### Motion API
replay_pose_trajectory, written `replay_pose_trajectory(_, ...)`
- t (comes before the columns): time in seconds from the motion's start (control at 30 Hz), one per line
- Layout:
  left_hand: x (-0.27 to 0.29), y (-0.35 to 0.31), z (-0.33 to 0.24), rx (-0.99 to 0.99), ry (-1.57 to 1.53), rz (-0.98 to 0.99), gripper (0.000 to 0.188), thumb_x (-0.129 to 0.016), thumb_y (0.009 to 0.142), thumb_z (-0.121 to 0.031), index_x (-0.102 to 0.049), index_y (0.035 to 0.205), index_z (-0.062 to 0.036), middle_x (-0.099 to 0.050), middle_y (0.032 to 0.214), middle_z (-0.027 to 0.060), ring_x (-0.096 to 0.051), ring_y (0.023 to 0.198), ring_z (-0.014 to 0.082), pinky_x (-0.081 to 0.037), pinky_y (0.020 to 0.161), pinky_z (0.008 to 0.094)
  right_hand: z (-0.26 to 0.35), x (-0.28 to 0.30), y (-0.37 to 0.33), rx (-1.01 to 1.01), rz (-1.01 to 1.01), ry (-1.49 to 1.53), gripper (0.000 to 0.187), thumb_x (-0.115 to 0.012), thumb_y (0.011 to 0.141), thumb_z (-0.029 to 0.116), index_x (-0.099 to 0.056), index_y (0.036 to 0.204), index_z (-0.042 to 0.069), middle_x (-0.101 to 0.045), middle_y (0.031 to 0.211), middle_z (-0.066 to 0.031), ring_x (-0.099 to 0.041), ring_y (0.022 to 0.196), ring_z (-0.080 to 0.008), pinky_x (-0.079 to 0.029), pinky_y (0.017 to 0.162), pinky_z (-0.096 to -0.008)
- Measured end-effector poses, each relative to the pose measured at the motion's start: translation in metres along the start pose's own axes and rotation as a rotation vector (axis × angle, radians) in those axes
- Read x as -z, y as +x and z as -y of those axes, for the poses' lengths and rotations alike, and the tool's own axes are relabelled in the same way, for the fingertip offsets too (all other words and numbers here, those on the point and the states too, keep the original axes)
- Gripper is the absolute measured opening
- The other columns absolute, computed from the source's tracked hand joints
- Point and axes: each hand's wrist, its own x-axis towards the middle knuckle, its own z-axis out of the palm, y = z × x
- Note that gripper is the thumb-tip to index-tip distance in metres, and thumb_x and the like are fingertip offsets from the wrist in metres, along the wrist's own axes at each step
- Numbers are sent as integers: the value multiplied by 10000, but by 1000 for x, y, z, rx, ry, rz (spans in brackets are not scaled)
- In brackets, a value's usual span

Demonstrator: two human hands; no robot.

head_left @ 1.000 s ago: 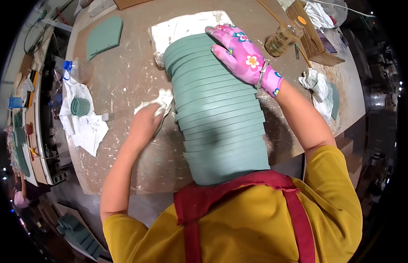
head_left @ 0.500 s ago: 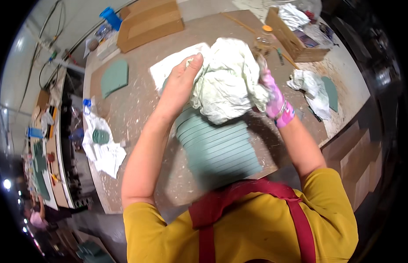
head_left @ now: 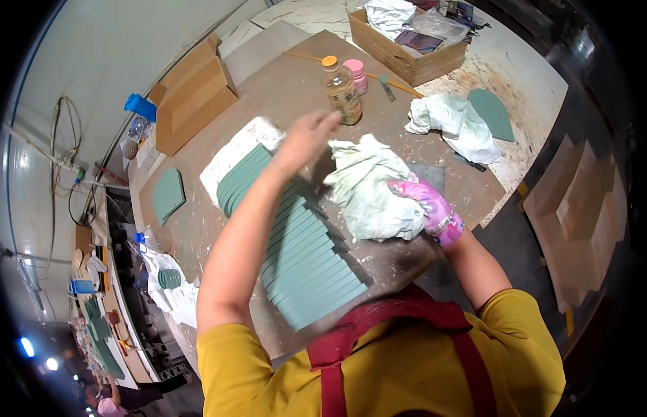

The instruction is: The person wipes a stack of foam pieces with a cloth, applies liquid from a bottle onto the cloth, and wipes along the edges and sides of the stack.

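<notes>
While the gloved right hand (head_left: 427, 205) clutches a crumpled white rag (head_left: 373, 191), the bare left hand (head_left: 309, 137) is blurry beside the orange-capped bottle (head_left: 342, 94), can't tell if it's gripping.

Light falling brightly on tabletop (head_left: 268, 97), dark shadow pooling beside cloth (head_left: 375, 191). Motion blurring left hand (head_left: 309, 141). Lamps (head_left: 26, 347) glaring at lower left, surroundings sitting dim and soft. Fisheye bending wall (head_left: 128, 62) and tabletop edges, corners sinking into black.
</notes>
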Motion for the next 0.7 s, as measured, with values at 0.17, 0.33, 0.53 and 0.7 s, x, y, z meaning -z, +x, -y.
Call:
replay_pose_trajectory(0.17,-7,58,15,277,-170,-426,826,-722,797,-450,-320,1383,-28,-539,1190,137,-532,1083,224,-485,844,393,16,80,-9,-26,-165,410,432,-528,937,142,-432,1328,-14,-573,1232,-184,-602,1085,-331,-494,947,-483)
replay_pose_trajectory(0.33,-40,128,56,-8,-246,-636,845,-814,734,-304,-314,1349,-11,-538,1187,137,-537,1100,237,-452,921,357,34,90,-15,77,-147,438,391,-484,964,164,-437,1312,-7,-556,1243,-190,-566,1133,-327,-471,974,-476)
replay_pose_trajectory(0.53,-56,119,9,-97,-292,-629,735,-825,681,-191,-408,1258,-8,-546,1159,134,-562,1070,244,-455,917,356,57,119,-9,135,-379,202,358,-388,999,177,-440,1308,4,-557,1241,-176,-579,1116,-302,-495,957,-468)
replay_pose_trajectory(0.7,-63,46,-64,-337,782,-213,714,-808,611,-204,-511,1256,-131,-542,1075,125,-579,972,319,-447,847,426,69,142,8,111,124,404,403,-402,999,204,-389,1363,33,-533,1281,-146,-587,1114,-286,-525,921,-444)
